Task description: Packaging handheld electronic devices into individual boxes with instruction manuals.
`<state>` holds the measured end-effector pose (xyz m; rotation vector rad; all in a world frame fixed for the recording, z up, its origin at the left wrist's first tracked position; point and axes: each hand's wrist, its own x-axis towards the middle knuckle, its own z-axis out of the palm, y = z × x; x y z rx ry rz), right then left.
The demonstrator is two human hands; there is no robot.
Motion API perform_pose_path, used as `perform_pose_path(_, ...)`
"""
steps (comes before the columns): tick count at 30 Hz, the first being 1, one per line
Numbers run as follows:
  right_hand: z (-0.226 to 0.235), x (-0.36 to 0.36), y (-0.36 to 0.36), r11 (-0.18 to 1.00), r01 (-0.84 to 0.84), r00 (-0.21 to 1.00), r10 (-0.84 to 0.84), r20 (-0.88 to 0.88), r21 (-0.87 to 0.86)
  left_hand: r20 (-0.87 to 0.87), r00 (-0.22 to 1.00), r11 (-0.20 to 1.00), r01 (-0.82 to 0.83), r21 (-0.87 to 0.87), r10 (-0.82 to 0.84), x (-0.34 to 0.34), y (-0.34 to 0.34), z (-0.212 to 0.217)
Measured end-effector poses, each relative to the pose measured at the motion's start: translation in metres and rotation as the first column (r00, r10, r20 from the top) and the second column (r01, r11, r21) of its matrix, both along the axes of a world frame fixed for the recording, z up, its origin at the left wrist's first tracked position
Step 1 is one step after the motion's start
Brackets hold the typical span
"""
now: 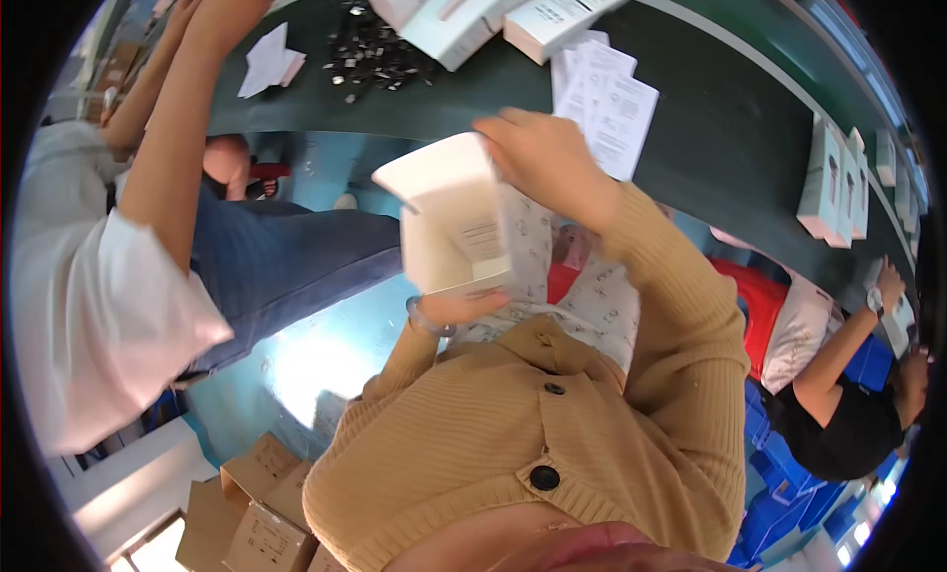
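A white carton [446,222] is held over my lap, its open end facing me so that its pale inside shows. One flap stands out at its upper left. My left hand [462,308] grips the carton from below, with most of its fingers hidden behind it. At the carton's upper right corner, my right hand [547,163] has its fingers bent on the edge. Just beyond that hand, printed leaflets [617,113] lie fanned on the dark green table [710,108].
White printed boxes [572,18] and a heap of small black parts [370,49] lie on the table's far side. A person in a white top [118,276] sits close on my left; another in black [834,424] works at right. Brown cartons [266,518] stand on the floor.
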<state>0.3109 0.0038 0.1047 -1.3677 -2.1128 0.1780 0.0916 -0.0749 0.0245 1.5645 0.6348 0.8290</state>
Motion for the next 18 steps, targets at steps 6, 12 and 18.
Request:
perform_pose_path(6,-0.035,-0.095,0.111,0.896,0.419,0.858,-0.444,0.258,0.146,-0.022,0.950,0.948,-0.312,-0.059,0.311,-0.047,-0.017,-0.011)
perform_pose_path(12,-0.038,-0.079,0.115,0.930,0.360,0.925,-0.366,0.105,0.069,-0.010,0.931,0.931,-0.365,-0.011,0.365,-0.041,-0.005,0.001)
perform_pose_path(18,-0.007,-0.052,0.093,0.938,0.346,0.935,-0.348,0.072,0.034,0.047,0.956,0.946,-0.277,-0.168,0.289,-0.028,0.014,-0.003)
